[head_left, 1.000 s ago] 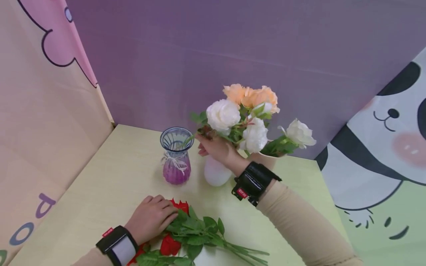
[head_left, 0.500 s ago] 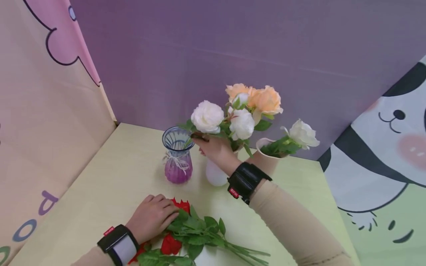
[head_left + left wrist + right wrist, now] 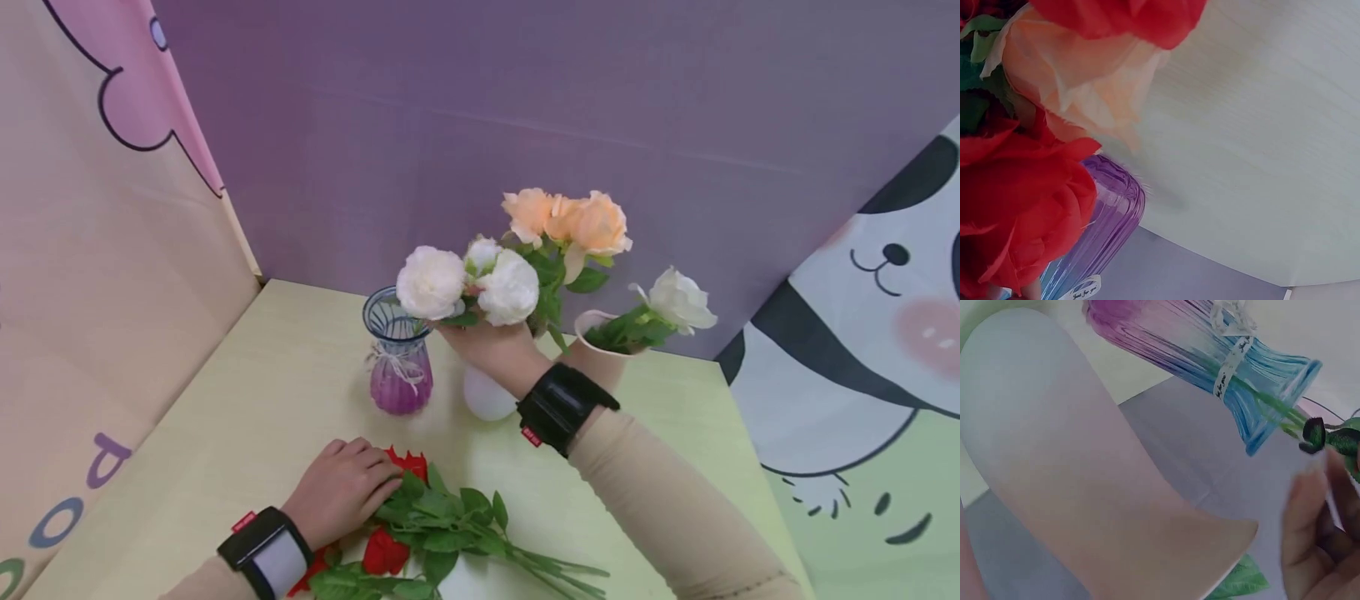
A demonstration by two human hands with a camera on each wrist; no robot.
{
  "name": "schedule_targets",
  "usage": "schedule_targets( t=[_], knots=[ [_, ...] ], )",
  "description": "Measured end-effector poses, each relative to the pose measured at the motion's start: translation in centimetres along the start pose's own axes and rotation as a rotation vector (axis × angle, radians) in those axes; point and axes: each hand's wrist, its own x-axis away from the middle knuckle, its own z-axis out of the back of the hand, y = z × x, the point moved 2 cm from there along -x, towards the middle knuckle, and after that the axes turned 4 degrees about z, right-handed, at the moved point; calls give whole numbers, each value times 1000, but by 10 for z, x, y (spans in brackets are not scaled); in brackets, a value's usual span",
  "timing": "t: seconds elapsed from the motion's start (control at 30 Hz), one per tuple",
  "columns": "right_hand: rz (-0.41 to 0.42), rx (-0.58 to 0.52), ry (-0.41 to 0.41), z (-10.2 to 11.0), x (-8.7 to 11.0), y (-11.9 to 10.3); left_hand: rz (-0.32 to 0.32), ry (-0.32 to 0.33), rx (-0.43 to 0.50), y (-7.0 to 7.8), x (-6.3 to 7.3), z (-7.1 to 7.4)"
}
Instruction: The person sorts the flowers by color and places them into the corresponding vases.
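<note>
In the head view my right hand holds a spray of white peonies by the stems, close over the mouth of a blue-to-purple glass vase. The right wrist view shows the green stems reaching down inside that glass vase, the fingers right at the leaves above its rim. My left hand rests over red roses lying on the table, its fingers bent loosely across the blooms. Large red roses and a peach rose fill the left wrist view's left side.
A pale vase stands just right of the glass one, partly behind my right hand. Peach roses rise above it. Farther right, a pinkish vase holds one white rose. Rose stems lie toward the table's front.
The white peonies have moved left and down, from in front of the peach roses to over the glass vase's rim. My right hand has turned with them; the left has not moved.
</note>
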Motion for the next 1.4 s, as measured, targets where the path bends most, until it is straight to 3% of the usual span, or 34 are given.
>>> schedule_targets(
  t=[0.03, 0.07, 0.1, 0.2, 0.27, 0.33, 0.53, 0.67, 1.07, 1.4],
  knots=[
    [8, -7, 14, 1, 1, 0, 0, 0, 0, 0, 0, 0],
    [5, 125, 71, 3, 0, 0, 0, -1, -1, 0, 0, 0],
    [-16, 169, 114, 4, 0, 0, 0, -3, -1, 0, 0, 0],
    [-160, -80, 68, 3, -2, 1, 3, -6, -3, 1, 0, 1],
    [-208, -180, 55, 3, -1, 0, 5, -9, -6, 1, 0, 1],
    [-167, -173, 70, 2, 0, -1, 6, -11, -9, 1, -1, 1],
    [4, 14, 151, 1, 16, 2, 29, -43, -16, 1, -3, 2],
    [65, 21, 153, -2, 31, 6, 40, -51, -18, 1, -4, 5],
    [73, -12, 40, -24, 81, 21, 77, 60, -22, -7, -9, 24],
    [24, -43, -74, -53, 121, 41, 119, 15, -26, -13, -1, 24]
  ],
)
